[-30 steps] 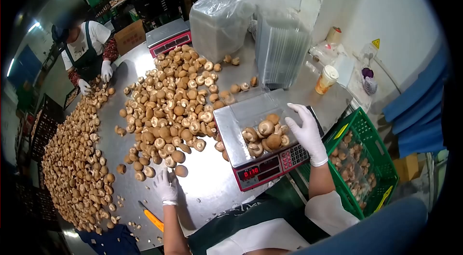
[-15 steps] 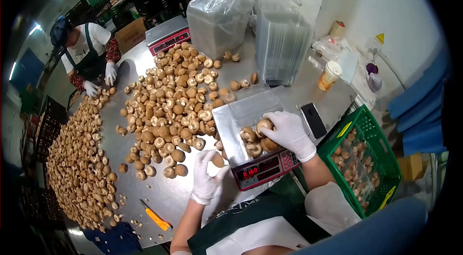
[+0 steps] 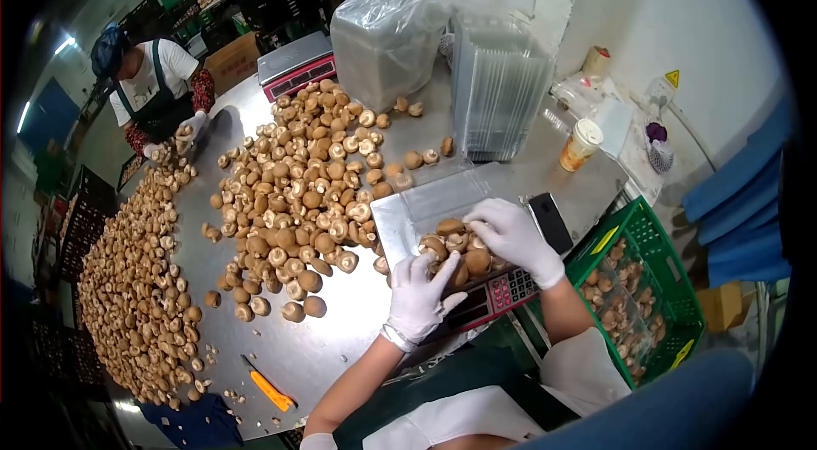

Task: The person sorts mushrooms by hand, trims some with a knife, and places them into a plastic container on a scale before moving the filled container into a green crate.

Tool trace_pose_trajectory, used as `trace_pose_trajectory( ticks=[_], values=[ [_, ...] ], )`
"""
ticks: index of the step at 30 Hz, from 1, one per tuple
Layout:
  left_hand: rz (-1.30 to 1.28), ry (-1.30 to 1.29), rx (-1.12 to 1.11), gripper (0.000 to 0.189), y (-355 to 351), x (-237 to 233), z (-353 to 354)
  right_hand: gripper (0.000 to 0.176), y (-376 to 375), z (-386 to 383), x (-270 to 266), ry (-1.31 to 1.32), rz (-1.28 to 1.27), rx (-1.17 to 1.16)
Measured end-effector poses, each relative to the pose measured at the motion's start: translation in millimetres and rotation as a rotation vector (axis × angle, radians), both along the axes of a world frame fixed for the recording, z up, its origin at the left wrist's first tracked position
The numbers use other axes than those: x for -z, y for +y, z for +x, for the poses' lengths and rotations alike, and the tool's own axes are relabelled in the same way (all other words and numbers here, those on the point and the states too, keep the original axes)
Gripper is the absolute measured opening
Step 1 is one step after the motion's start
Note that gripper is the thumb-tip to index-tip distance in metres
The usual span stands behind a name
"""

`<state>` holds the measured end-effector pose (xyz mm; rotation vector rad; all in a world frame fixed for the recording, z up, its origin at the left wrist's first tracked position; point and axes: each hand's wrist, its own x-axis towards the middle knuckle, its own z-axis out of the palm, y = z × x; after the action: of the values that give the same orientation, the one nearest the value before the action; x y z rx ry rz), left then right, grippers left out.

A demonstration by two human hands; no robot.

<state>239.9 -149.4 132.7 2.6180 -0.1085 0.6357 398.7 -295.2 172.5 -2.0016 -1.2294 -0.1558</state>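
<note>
Several brown-capped shiitake mushrooms sit in a clear plastic tray on the metal pan of a red digital scale. My left hand, in a white glove, reaches over the near left side of the tray. Its fingers and thumb are apart, with the fingertips at the mushrooms; it covers the scale's display. My right hand, gloved too, lies over the mushrooms from the right, fingers extended and touching them. I see no mushroom clearly gripped in either hand.
A loose mushroom pile covers the steel table left of the scale, with an orange-handled knife nearer me. Stacked clear trays, a paper cup, a phone and a green crate surround it. A co-worker handles mushrooms opposite.
My left hand has moved right and up from the table beside the scale, where a mushroom was at its fingers, to the tray. My right hand has loosened from a mushroom and shifted slightly.
</note>
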Motion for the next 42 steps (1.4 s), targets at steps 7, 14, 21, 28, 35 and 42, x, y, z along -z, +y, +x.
trace_pose_trajectory(
  ticks=[7, 14, 21, 28, 35, 42],
  values=[
    [-0.138, -0.089, -0.091, 0.048, 24.1, -3.8, 12.6, 0.039, -25.9, -43.5, -2.4, -0.056, -0.242, 0.055],
    [-0.192, 0.144, 0.062, 0.029, 39.1, 3.2, 34.6, 0.040, -53.7, -32.0, 2.6, 0.314, -0.025, 0.216],
    [-0.226, 0.071, 0.121, 0.030, 27.3, 7.4, 36.6, 0.034, -63.4, -25.2, 13.7, 0.054, -0.233, 0.245],
    [-0.414, -0.017, 0.035, 0.033, 43.5, -2.2, 6.6, 0.024, -59.7, -5.4, 12.2, 0.186, -0.041, 0.242],
    [-1.286, 0.191, -0.098, 0.032, 38.7, 27.0, -27.1, 0.025, -29.4, 47.9, 30.9, 0.498, 0.146, 0.306],
    [-1.535, 0.519, -0.045, 0.025, 2.0, 37.7, -22.4, 0.035, 13.0, 78.3, 68.5, 0.804, 0.378, 0.171]
  ],
)
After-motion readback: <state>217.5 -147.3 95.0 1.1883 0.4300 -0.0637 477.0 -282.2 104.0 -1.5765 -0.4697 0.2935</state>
